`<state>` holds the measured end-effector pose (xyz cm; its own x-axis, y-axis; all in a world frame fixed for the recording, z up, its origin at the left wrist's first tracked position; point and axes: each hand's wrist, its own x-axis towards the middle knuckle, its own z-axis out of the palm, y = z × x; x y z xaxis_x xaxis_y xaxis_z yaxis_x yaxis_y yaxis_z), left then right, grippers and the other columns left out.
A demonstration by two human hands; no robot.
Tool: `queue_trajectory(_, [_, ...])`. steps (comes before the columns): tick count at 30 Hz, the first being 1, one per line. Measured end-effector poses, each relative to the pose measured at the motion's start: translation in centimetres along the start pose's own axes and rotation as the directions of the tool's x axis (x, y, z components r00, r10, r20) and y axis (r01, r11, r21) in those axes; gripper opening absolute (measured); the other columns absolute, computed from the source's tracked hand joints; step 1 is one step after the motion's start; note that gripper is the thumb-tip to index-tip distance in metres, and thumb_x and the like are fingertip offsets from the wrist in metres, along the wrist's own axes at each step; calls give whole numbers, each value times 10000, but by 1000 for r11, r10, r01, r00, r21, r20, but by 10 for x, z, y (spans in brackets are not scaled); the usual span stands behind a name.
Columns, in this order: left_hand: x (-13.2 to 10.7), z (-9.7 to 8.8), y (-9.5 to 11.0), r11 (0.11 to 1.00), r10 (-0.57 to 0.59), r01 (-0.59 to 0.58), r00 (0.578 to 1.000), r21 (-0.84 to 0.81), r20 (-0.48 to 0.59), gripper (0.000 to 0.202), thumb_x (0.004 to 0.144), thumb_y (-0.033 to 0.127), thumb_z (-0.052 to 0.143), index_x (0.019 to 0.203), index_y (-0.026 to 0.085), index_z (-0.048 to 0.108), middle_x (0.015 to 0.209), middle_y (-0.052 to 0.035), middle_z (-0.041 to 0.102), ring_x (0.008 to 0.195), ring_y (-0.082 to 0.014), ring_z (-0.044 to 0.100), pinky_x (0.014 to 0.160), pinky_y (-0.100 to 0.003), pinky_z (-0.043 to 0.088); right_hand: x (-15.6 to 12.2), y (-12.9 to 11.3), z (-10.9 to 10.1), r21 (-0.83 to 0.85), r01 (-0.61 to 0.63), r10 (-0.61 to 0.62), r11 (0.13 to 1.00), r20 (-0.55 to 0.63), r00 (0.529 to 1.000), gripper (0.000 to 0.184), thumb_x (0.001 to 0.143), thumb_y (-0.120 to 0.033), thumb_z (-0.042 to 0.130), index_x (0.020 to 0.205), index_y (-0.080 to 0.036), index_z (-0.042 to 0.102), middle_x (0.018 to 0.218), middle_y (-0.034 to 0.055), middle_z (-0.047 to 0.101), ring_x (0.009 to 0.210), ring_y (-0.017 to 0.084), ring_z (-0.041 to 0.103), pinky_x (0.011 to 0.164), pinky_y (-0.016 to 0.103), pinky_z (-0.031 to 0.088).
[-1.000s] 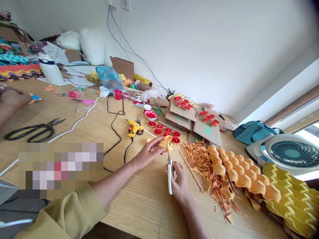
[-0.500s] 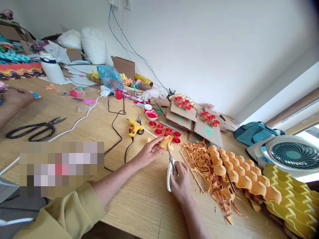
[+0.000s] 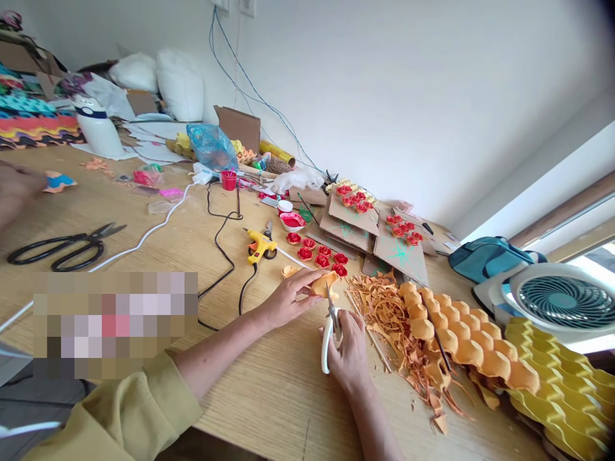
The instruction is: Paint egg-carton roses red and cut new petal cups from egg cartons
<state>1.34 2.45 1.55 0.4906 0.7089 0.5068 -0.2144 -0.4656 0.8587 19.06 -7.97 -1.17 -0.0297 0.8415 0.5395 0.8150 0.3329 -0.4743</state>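
Note:
My left hand (image 3: 291, 298) pinches an orange egg-carton cup (image 3: 323, 285) over the table. In my right hand (image 3: 350, 349) are white-handled scissors (image 3: 330, 333), their blades against the cup's edge. Just beyond lie several red paper roses (image 3: 323, 256) in rows and a plain orange cup (image 3: 289, 271). To the right of my right hand spreads a heap of orange carton scraps (image 3: 384, 301), beside an orange egg tray (image 3: 461, 326) with a dark stick lying across it.
A yellow glue gun (image 3: 261, 246) with a black cord lies left of the roses. Black scissors (image 3: 72, 246) rest farther left, near another person's hand (image 3: 19, 192). At right are a yellow egg tray (image 3: 562, 378) and a fan (image 3: 569, 299). Cardboard pieces (image 3: 348, 227) hold more roses.
The orange cup in my left hand has turned and shifted slightly right, with the scissor blades still at it. The other person's hand has moved left, leaving a blue-and-orange piece more visible.

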Motion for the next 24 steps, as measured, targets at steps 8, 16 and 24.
queue_trajectory(8, [-1,0,-9,986,-62,63,998,-155,9,512,949,337,705,1438,228,600,1420,-148,608,1245,-252,643,1069,-372,539,2,-4,0,0,46,-46,999,-47,998,240,946,-274,536,755,-258,391,676,-46,495,666,184,504,758,359,418])
queue_trajectory(16, [1,2,0,989,-87,74,991,-126,-99,502,886,353,774,1343,192,641,1315,-138,664,1143,-248,674,1013,-355,562,0,-8,2,37,-4,6,999,-45,999,265,953,-237,542,742,-256,383,676,-42,484,668,172,489,671,306,384])
queue_trajectory(24, [1,1,1,986,-106,94,991,-139,-80,544,906,397,750,1395,202,613,1323,-130,655,1146,-237,662,993,-352,573,-6,-6,7,59,-27,30,998,-49,998,300,952,-247,564,728,-253,365,639,-56,448,613,148,437,594,270,332])
